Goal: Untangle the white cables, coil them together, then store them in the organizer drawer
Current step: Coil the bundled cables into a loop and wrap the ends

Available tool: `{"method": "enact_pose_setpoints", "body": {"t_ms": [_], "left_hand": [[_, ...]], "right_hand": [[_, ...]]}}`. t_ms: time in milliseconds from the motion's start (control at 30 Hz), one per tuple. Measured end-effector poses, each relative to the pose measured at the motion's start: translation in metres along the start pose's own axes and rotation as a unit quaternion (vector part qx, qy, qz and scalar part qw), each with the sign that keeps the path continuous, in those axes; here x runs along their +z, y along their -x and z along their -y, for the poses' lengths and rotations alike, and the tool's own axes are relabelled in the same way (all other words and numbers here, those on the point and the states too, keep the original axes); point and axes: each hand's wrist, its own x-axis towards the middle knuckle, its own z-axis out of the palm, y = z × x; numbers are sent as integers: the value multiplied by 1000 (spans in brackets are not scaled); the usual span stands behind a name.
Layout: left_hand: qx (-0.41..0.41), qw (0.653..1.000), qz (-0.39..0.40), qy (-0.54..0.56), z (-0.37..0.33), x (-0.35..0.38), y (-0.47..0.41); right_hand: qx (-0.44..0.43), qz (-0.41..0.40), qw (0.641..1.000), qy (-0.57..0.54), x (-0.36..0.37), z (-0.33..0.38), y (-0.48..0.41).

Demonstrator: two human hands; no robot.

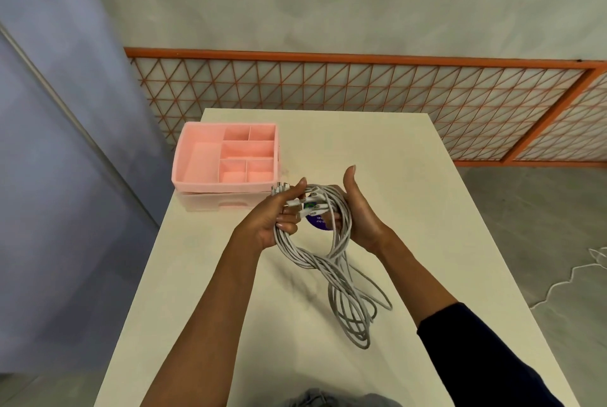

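The left hand and right hand both grip the cables; I would wind the loops hanging below them evenly.

Loose coil of white cables, plugs clustered on top, gripped by left hand and right hand; lower loops twisted, drooping. Pink organizer far-left on tabletop.

The only lettering is on a purple tag among the cables, between the left hand and right hand: a few small white characters, too blurred to read. A green mark on one plug beside it is likewise illegible.
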Motion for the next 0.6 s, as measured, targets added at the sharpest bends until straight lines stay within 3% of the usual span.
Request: {"method": "enact_pose_setpoints", "body": {"t_ms": [167,400,600], "left_hand": [[16,1000,-19,7,0,1,0],[-32,997,12,66,-1,1,3],[-52,997,-11,58,3,5,-3]], "right_hand": [[-17,-16,993,115,-5,4,7],[-81,37,984,154,-3,8,8],[-153,-95,968,172,2,2,4]]}}
